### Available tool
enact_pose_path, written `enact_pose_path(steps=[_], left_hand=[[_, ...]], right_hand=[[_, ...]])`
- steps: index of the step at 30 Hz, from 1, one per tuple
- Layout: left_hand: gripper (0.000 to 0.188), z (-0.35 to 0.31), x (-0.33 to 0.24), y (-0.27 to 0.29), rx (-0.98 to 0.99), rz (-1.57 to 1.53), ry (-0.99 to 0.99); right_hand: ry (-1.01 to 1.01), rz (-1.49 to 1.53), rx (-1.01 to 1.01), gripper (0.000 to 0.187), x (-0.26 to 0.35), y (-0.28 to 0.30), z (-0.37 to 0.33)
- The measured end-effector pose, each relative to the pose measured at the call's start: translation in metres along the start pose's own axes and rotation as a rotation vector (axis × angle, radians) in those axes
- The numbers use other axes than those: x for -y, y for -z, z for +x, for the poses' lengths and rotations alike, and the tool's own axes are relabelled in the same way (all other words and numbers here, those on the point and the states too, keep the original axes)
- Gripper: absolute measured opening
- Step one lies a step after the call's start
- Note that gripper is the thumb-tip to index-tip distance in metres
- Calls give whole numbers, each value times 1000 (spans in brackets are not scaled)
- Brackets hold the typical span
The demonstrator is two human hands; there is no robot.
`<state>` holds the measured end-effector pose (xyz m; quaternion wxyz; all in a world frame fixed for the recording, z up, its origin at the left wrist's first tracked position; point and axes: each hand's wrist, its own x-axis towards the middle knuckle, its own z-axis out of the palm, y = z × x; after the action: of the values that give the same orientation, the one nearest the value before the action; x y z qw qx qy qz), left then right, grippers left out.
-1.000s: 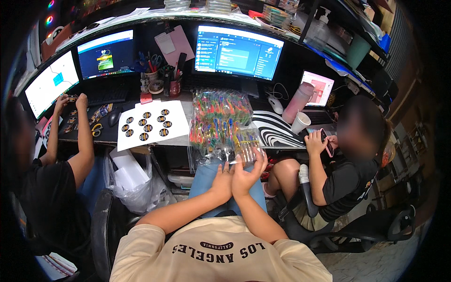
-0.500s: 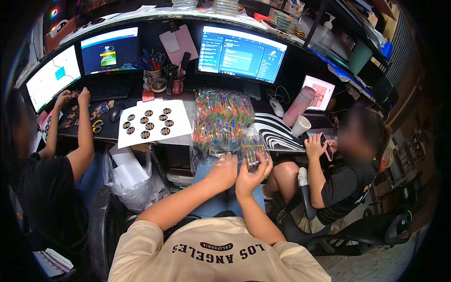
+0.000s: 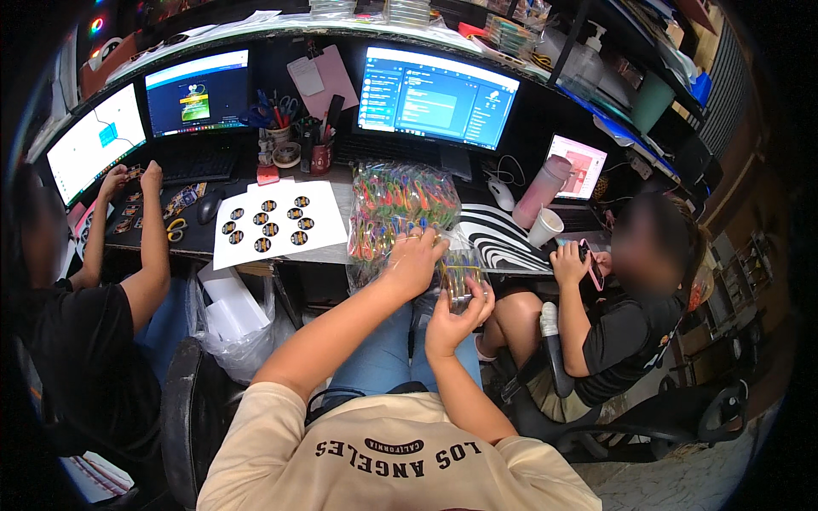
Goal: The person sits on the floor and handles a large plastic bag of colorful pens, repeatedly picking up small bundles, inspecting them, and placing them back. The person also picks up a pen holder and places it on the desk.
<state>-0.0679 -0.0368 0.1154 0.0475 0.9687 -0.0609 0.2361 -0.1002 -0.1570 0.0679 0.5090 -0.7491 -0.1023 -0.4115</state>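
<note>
A large clear plastic bag (image 3: 405,192) packed with rows of small multicoloured items lies at the desk's front edge. My left hand (image 3: 414,260) rests on its near part, open, with fingers stretched forward over the plastic. Close beside it on the right, my right hand (image 3: 460,320) is closed on a banded bundle (image 3: 462,279) of thin clear pieces, wrapped by a yellowish band. The bundle stands just off the desk edge, above my lap. What kind of items fill the bag is too small to make out.
A white sheet of round black stickers (image 3: 281,223) lies left of the bag. To the right are a white cup (image 3: 546,226), a pink tumbler (image 3: 543,194) and a mouse (image 3: 501,194). Co-workers sit on both sides; the right one (image 3: 630,315) holds a phone.
My left hand has moved forward and up from beside the bundle onto the bag, its fingers now stretched out. My right hand stays in place with the banded bundle.
</note>
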Motion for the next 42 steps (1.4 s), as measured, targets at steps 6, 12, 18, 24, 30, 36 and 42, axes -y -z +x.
enact_pose_path(steps=[6,12,18,24,30,36,42], left_hand=[[45,-4,-5,1,94,142,78],[49,-9,-9,3,145,369,129],[52,-16,-6,-1,251,506,106],[54,-16,-10,-4,258,490,129],[46,-13,-17,16,-27,-52,121],[54,13,-45,8,565,-1455,447],[44,9,-73,-15,319,-1710,547]], right_hand=[[-73,104,9,51,3,-3,0],[34,49,103,46,3,-6,-2],[-9,81,-8,45,0,-19,10],[86,-25,-26,44,-11,-40,17],[116,-99,27,34,-36,-57,7],[192,-716,407,31,-78,-61,-15],[117,-753,688,43,-72,-46,-19]])
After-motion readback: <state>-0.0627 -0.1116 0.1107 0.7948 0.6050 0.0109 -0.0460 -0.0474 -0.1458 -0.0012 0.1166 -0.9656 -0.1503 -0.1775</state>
